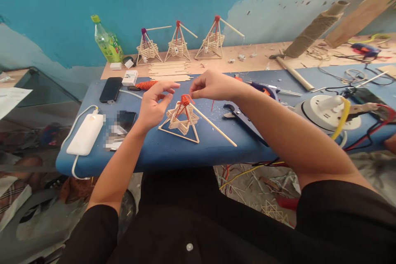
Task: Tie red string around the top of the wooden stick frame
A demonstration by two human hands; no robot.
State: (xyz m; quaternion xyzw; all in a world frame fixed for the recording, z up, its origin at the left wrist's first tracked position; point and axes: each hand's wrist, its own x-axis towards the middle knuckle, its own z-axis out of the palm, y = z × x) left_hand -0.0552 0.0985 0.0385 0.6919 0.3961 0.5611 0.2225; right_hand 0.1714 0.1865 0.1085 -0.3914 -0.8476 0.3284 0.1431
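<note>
A small pyramid frame of thin wooden sticks (183,119) stands on the blue tabletop before me. Orange yarn (185,100) is wound round its peak, with strands running down to a star-shaped stack of sticks inside. One longer stick (213,124) slants from the peak toward the lower right. My right hand (213,86) is just above the peak, thumb and fingers pinched on the loose end of the yarn. Left of the peak, my left hand (154,105) is held with thumb and fingers apart and nothing in them.
Three similar stick frames (177,45) stand at the back beside a green-capped bottle (107,41). A stick bundle (170,71) lies before them. Cutting pliers (244,121), a glue gun (264,90), a hammer (293,72) and a power strip (324,113) lie rightward; a phone (111,90) and power bank (86,134) leftward.
</note>
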